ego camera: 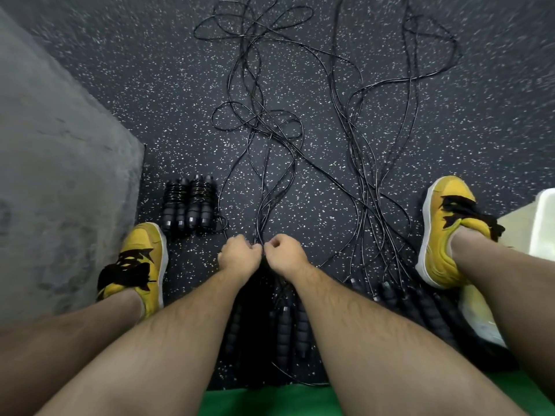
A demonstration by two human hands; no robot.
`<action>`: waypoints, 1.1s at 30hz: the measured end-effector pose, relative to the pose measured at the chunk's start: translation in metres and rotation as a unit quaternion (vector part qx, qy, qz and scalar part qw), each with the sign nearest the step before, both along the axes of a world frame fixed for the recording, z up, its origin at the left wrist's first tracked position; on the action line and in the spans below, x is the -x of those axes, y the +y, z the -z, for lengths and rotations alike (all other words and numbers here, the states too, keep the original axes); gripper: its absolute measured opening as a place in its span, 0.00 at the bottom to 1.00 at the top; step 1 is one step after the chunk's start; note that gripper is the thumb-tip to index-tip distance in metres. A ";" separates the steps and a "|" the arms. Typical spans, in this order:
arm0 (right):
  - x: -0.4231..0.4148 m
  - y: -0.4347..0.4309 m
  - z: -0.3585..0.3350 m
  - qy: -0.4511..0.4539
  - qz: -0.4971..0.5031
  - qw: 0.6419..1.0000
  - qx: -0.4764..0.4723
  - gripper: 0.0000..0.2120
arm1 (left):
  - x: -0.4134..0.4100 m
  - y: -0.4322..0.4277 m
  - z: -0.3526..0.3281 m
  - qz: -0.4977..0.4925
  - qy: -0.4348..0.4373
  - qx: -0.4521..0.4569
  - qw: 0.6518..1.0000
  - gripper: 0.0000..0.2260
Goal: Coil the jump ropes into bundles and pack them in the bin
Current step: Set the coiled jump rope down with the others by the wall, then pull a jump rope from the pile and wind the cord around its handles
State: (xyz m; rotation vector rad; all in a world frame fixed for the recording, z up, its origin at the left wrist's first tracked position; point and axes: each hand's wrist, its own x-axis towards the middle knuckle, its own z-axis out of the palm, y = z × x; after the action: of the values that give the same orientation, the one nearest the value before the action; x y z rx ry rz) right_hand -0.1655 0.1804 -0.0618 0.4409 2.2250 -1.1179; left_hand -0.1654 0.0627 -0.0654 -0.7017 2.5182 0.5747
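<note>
Jump ropes (260,125) sprawl over a speckled rubber floor (135,100) beside a grey wall (60,175). Left hand (238,255) and right hand (286,252) pinch them, fingers curled.

- Loose ropes (270,130): thin glossy black cords, uncoiled, snaking over the floor (150,100) in two tangled streams, one in the middle and one to the right.
- Handles (283,328): black, ribbed, lying at the near ends of the cords.
- The middle stream's cords are gathered and pinched by the left hand (238,253) and the right hand (285,250).
- Coiled bundles (189,202): two, cord wound round paired handles, side by side at the left.
- Bin (544,223): pale, only a corner shows at the right edge.
</note>
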 end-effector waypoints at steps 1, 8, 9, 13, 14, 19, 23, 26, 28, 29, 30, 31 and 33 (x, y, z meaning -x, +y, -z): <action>0.004 -0.003 -0.002 0.000 0.018 1.000 0.013 0.10 | -0.002 0.002 -0.005 -0.035 0.019 -0.066 0.997 0.06; 0.038 -0.013 -0.017 0.003 0.193 0.973 0.128 0.10 | -0.012 0.010 -0.027 -0.063 0.044 -0.342 0.937 0.13; 0.040 -0.011 -0.020 0.020 0.177 0.979 0.096 0.10 | -0.009 0.009 -0.027 -0.085 0.058 -0.338 0.935 0.12; 0.029 0.000 -0.027 0.083 0.131 0.987 0.053 0.13 | 0.015 0.010 -0.028 -0.233 0.104 -0.329 0.909 0.06; 0.024 0.004 -0.029 0.092 0.099 0.990 0.048 0.13 | 0.024 0.012 -0.031 -0.244 0.087 -0.357 0.898 0.08; 0.008 0.017 -0.029 0.041 -0.030 0.998 0.048 0.14 | 0.061 0.029 -0.036 -0.208 0.053 -0.440 0.872 0.11; 0.011 0.025 -0.031 0.019 0.040 0.994 0.103 0.16 | 0.065 0.037 -0.039 -0.212 0.087 -0.380 0.896 0.14; 0.019 0.026 -0.037 0.012 0.120 0.981 0.155 0.17 | 0.059 0.037 -0.038 -0.242 0.074 -0.385 0.887 0.13; 0.023 0.027 -0.039 0.015 0.125 0.981 0.150 0.15 | 0.050 0.035 -0.041 -0.253 0.055 -0.431 0.864 0.13; 0.024 0.028 -0.037 0.020 0.128 0.980 0.153 0.14 | 0.044 0.035 -0.045 -0.242 0.041 -0.463 0.852 0.14; 0.025 0.029 -0.037 0.021 0.142 0.976 0.162 0.14 | 0.038 0.034 -0.049 -0.217 0.023 -0.488 0.845 0.14; 0.026 0.029 -0.037 0.021 0.162 0.970 0.178 0.14 | 0.033 0.034 -0.051 -0.189 0.002 -0.498 0.846 0.14; 0.030 0.027 -0.034 0.024 0.192 0.965 0.174 0.16 | 0.025 0.031 -0.050 -0.140 -0.038 -0.483 0.863 0.13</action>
State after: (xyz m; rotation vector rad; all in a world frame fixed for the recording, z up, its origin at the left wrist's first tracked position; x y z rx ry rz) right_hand -0.1956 0.2070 -0.0280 0.7160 1.9702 -1.7024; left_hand -0.1901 0.0935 -0.0157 -0.6411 1.6887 1.6896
